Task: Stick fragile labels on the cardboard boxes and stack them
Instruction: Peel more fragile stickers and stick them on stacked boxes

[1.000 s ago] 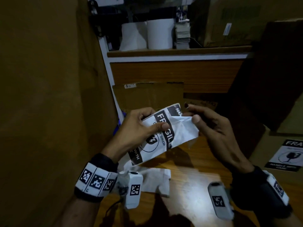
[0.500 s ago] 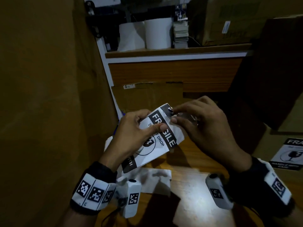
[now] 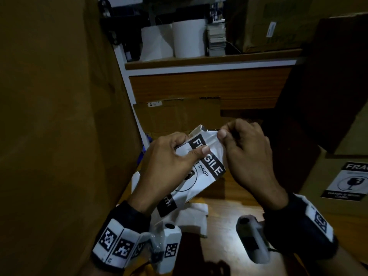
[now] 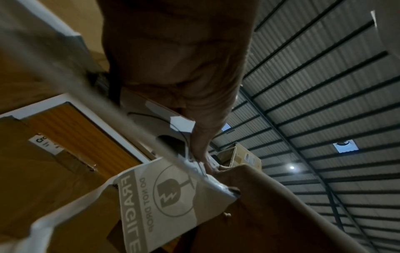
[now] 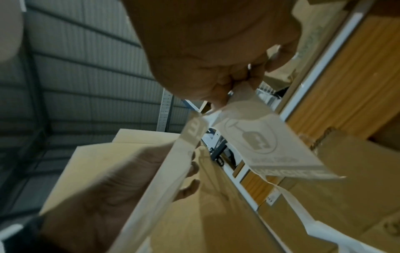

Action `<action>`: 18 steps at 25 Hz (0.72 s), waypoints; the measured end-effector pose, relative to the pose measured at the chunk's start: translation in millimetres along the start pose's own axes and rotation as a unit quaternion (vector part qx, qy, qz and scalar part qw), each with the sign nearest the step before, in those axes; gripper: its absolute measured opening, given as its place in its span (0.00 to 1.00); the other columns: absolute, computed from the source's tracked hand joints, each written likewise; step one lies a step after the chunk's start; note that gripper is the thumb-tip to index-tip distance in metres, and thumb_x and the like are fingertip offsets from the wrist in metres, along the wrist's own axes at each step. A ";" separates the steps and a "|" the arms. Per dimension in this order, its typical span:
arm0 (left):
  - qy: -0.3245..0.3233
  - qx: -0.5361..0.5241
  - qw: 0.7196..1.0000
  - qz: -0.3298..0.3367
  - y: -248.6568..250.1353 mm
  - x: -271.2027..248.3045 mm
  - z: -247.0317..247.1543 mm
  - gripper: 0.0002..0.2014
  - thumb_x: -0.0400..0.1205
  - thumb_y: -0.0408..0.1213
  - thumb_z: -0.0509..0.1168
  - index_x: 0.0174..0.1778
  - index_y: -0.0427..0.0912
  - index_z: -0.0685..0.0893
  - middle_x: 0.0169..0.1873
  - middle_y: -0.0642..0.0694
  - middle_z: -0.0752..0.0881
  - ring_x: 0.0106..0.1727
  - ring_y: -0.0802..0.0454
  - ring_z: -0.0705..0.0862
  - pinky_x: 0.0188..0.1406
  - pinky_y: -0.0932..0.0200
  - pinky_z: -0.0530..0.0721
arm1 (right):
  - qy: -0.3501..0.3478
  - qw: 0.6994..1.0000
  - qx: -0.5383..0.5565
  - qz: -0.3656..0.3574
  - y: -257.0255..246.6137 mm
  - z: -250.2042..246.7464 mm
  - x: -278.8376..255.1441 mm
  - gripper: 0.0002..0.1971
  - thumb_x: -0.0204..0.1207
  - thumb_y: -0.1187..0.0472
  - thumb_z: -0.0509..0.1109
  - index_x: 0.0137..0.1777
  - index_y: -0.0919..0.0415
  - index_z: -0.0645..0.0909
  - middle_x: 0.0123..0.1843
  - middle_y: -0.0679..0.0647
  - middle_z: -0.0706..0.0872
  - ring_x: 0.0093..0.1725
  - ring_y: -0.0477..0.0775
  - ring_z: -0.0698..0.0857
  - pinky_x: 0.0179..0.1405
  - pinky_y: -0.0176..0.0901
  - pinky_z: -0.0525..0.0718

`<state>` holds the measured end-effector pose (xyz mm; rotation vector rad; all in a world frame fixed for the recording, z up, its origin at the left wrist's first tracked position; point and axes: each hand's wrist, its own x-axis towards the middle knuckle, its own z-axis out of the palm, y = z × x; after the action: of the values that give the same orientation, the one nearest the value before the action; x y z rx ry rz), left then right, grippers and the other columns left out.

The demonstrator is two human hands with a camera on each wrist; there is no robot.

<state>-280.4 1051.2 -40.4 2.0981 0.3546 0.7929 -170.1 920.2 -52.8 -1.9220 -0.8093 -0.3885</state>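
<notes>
Head view shows a tall cardboard box [image 3: 59, 126] filling the left side, a second cardboard box [image 3: 338, 212] at the right already bearing a fragile sticker [image 3: 347, 182], and the wooden counter [image 3: 229, 216] between them. A loose piece of white backing paper [image 3: 191, 218] lies on the counter just under the hands. The fragile label [image 3: 207, 168] is held above the counter, between the two boxes, its long axis running from the lower left, near the left wrist, up to the right toward the right hand. The left hand [image 3: 171, 166] is closed on the label's middle, thumb pressed across the printed face and fingers curled behind. The right hand [image 3: 251, 156] is closed in a pinch on the label's upper corner, thumb and forefinger meeting on the white edge. In the right wrist view two layers spread apart below that pinch, so the step in hand is judged to be peeling the label from its backing. The tall box lies nearer the left hand; the labelled box lies nearer the right. Which face takes this label cannot be told.
</notes>
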 end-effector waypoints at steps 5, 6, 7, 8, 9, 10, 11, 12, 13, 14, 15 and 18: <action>0.015 -0.003 0.999 -0.050 -18.0 -18.2 -27.8 0.14 0.77 0.45 0.79 0.37 0.38 0.88 0.33 0.46 0.92 0.31 0.52 0.91 0.24 0.60 0.84 | 0.193 0.965 0.080 0.157 48.6 -41.9 40.9 0.06 0.91 0.57 0.60 0.54 0.52 0.78 0.51 0.52 0.82 0.54 0.55 0.82 0.44 0.41 0.67; 0.015 -0.014 0.998 -0.064 -21.9 -19.7 -35.5 0.12 0.76 0.44 0.79 0.39 0.39 0.89 0.33 0.48 0.93 0.30 0.53 0.91 0.24 0.64 0.83 | 0.206 0.961 0.102 0.153 58.0 -55.5 49.8 0.06 0.91 0.56 0.62 0.55 0.53 0.79 0.51 0.51 0.84 0.53 0.50 0.82 0.43 0.41 0.71; 0.014 -0.027 0.997 -0.075 -26.1 -20.7 -41.4 0.10 0.76 0.44 0.79 0.41 0.41 0.90 0.34 0.50 0.93 0.31 0.54 0.92 0.25 0.66 0.84 | 0.198 0.963 0.118 0.136 62.2 -61.8 54.4 0.05 0.90 0.55 0.64 0.55 0.53 0.81 0.50 0.49 0.85 0.50 0.46 0.82 0.43 0.37 0.75; 0.010 -0.037 0.996 -0.081 -29.0 -20.9 -44.9 0.09 0.77 0.44 0.78 0.42 0.42 0.91 0.35 0.50 0.94 0.32 0.53 0.93 0.26 0.64 0.85 | 0.185 0.966 0.135 0.123 63.9 -62.3 55.1 0.05 0.89 0.55 0.66 0.55 0.53 0.83 0.48 0.46 0.86 0.46 0.41 0.82 0.41 0.31 0.77; 0.007 -0.042 0.996 -0.082 -33.0 -19.2 -46.2 0.08 0.78 0.45 0.78 0.43 0.44 0.91 0.37 0.50 0.94 0.34 0.52 0.93 0.27 0.63 0.86 | 0.178 0.963 0.156 0.127 63.5 -59.5 53.0 0.05 0.89 0.55 0.67 0.55 0.53 0.84 0.47 0.43 0.86 0.44 0.37 0.82 0.39 0.25 0.77; 0.008 -0.048 0.996 -0.079 -35.4 -17.8 -46.7 0.07 0.79 0.44 0.77 0.43 0.45 0.91 0.37 0.50 0.94 0.35 0.52 0.93 0.28 0.62 0.86 | 0.184 0.957 0.172 0.142 63.7 -56.1 49.9 0.05 0.88 0.55 0.68 0.55 0.53 0.84 0.46 0.42 0.86 0.43 0.34 0.82 0.38 0.22 0.76; 0.013 -0.053 0.996 -0.075 -38.3 -16.7 -46.9 0.06 0.79 0.43 0.77 0.42 0.45 0.92 0.37 0.51 0.94 0.36 0.53 0.93 0.29 0.64 0.85 | 0.204 0.947 0.189 0.162 64.3 -53.2 46.9 0.04 0.87 0.56 0.70 0.55 0.54 0.85 0.45 0.42 0.86 0.41 0.32 0.83 0.37 0.20 0.76; 0.016 -0.055 0.996 -0.073 -42.2 -15.9 -47.2 0.05 0.79 0.42 0.77 0.42 0.45 0.92 0.37 0.51 0.94 0.37 0.54 0.92 0.31 0.66 0.85 | 0.231 0.932 0.215 0.178 67.1 -52.4 44.9 0.03 0.86 0.58 0.72 0.54 0.56 0.85 0.43 0.43 0.85 0.38 0.30 0.83 0.37 0.21 0.76; 0.015 -0.052 0.996 -0.072 -47.1 -15.0 -48.2 0.05 0.80 0.41 0.77 0.42 0.44 0.92 0.38 0.51 0.94 0.38 0.55 0.92 0.32 0.66 0.85 | 0.249 0.919 0.237 0.190 68.4 -53.8 44.5 0.02 0.84 0.61 0.73 0.54 0.57 0.84 0.42 0.44 0.85 0.35 0.28 0.83 0.37 0.21 0.76; 0.010 -0.049 0.996 -0.074 -50.9 -13.8 -48.4 0.05 0.80 0.40 0.76 0.42 0.43 0.92 0.38 0.52 0.94 0.38 0.56 0.92 0.33 0.67 0.85 | 0.257 0.914 0.243 0.199 71.3 -56.3 44.3 0.03 0.84 0.62 0.73 0.55 0.58 0.84 0.42 0.44 0.84 0.33 0.27 0.82 0.37 0.21 0.76; 0.005 -0.049 0.996 -0.078 -53.9 -12.9 -47.9 0.05 0.80 0.40 0.76 0.43 0.42 0.92 0.39 0.52 0.94 0.39 0.56 0.92 0.33 0.68 0.85 | 0.255 0.911 0.246 0.211 70.6 -58.0 42.3 0.04 0.84 0.62 0.73 0.56 0.59 0.84 0.42 0.44 0.84 0.33 0.26 0.82 0.36 0.21 0.76; -0.003 -0.040 0.996 -0.080 -62.5 -7.8 -44.6 0.06 0.82 0.41 0.75 0.46 0.42 0.93 0.41 0.53 0.94 0.39 0.59 0.92 0.33 0.68 0.85 | 0.201 0.875 0.317 0.305 69.4 -61.5 36.1 0.06 0.86 0.56 0.72 0.54 0.58 0.87 0.44 0.49 0.87 0.36 0.36 0.86 0.30 0.28 0.82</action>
<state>-313.4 1112.6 -73.6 1.9689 0.4740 0.6942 -92.1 858.6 -49.1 -1.3046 -0.0062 -0.0947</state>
